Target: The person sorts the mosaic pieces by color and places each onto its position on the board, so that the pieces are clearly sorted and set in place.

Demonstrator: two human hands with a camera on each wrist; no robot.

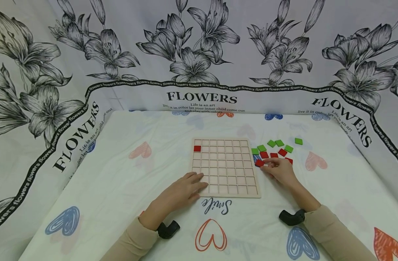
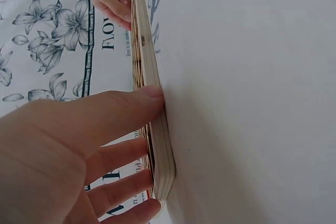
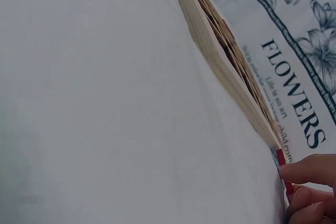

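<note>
A square wooden grid board point(image 1: 258, 181) lies flat on the cloth. One red square tile point(image 1: 197, 148) sits in a cell near its far left corner. My left hand point(image 1: 182, 190) rests on the board's near left corner, its thumb point(image 2: 131, 108) against the side edge and its other fingers spread over the top. Just past the board's right edge, my right hand point(image 1: 280, 172) pinches a red tile point(image 1: 259, 163) with its fingertips, low at the cloth. That red tile point(image 3: 281, 159) shows partly beside the fingers in the right wrist view.
Several loose red tiles point(image 1: 282, 152) lie beyond the right hand, one partly covered by it. Several green tiles point(image 1: 271, 143) are scattered behind them, one point(image 1: 298, 141) farther right. A flower-printed curtain point(image 1: 202, 54) hangs behind the heart-patterned tablecloth point(image 1: 120, 195).
</note>
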